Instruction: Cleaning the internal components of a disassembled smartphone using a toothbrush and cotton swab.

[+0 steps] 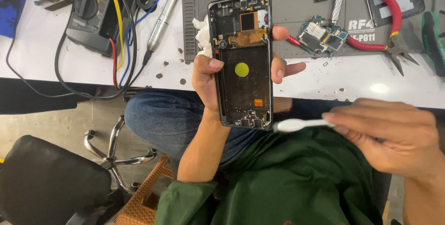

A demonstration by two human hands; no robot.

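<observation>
My left hand (206, 74) grips an opened phone frame (243, 60), held upright over my lap with its bare inside facing me. A yellow round patch and copper flex parts show inside it. A crumpled white tissue (202, 35) sits behind the frame by my fingers. My right hand (394, 134) pinches a white brush handle (301, 124), whose blurred tip lies next to the frame's lower right corner.
On the white bench lie a grey work mat (296, 2), a small circuit board (322, 37), red-handled pliers (391, 25), a multimeter (90, 14) with coloured leads, and a silver pen-shaped tool (162, 19). A black stool (46, 178) stands at lower left.
</observation>
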